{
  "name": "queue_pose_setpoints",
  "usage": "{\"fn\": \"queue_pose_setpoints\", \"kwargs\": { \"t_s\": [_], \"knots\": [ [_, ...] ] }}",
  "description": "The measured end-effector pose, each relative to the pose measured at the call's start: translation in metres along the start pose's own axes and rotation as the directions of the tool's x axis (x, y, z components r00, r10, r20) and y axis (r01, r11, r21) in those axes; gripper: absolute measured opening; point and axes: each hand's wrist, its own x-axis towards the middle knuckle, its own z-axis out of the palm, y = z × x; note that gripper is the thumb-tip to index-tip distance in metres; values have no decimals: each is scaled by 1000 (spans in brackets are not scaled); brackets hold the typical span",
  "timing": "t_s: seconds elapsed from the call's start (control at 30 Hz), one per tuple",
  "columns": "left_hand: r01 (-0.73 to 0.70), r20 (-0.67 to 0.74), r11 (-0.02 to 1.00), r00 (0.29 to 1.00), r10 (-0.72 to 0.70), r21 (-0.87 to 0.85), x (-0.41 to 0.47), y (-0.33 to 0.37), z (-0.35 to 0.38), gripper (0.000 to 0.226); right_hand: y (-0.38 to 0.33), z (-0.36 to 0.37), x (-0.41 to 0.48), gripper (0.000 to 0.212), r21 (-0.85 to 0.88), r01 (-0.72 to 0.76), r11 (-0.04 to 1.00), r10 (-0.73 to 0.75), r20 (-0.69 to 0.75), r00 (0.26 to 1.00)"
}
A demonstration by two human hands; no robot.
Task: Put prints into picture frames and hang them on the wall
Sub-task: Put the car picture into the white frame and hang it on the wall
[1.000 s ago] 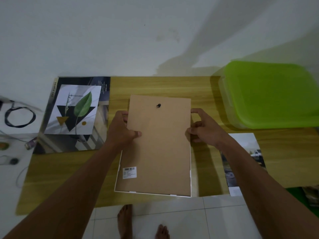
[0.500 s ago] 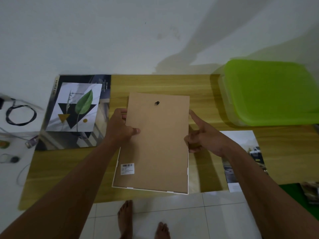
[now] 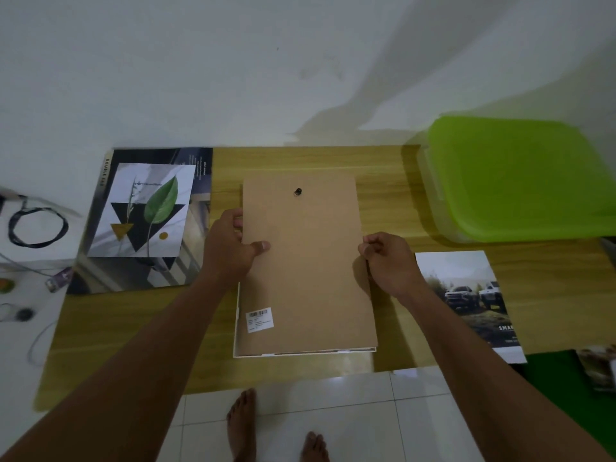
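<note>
At 9 o'clock, off the desk (image 3: 300,158), a black cable loop (image 3: 36,228) lies on a white surface. At 10 o'clock a leaf print (image 3: 146,208) rests on a dark brochure (image 3: 196,261) on the desk's far left corner.

In the middle the white picture frame (image 3: 237,328) lies face down, with its brown backing board (image 3: 306,278) on top, a barcode label (image 3: 260,319) at 7 o'clock on the board and a black hanger (image 3: 297,192) at 12.

The left grip (image 3: 230,248) holds the board's left edge, thumb on top and fingers beneath. The right grip (image 3: 390,261) is narrow, its curled fingers pinching the right edge.

A truck print (image 3: 466,295) lies flat at 4 o'clock, and a green-lidded box (image 3: 520,175) sits at 2 o'clock.
</note>
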Motion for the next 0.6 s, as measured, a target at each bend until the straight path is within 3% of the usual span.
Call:
{"fn": "queue_pose_setpoints", "kwargs": {
  "t_s": [0.07, 0.17, 0.27, 0.4, 0.6],
  "knots": [
    [12, -13, 1000, 1000, -12, -5, 1, -1, -1, 66, 0, -1, -3, 8, 26, 14, 1000, -15, 51, 999],
    [28, -18, 999, 999, -28, -28, 3, -1, -3, 64, 1, -5, -7, 27, 91, 20, 996, -37, 193, 981],
    [49, -15, 997, 999, -50, -64, 4, -2, -3, 62, 3, -3, -9, 31, 85, 96, 992, -104, 104, 989],
    [61, -11, 995, 998, -62, -75, 5, -5, -6, 65, 0, -4, -12, 49, -135, 257, 957, -246, 92, 965],
    [52, 39, 995, 998, -49, -87, 5, -3, -7, 76, -5, -6, -18, 82, -13, 173, 985, -169, 156, 973]
  ]
}}
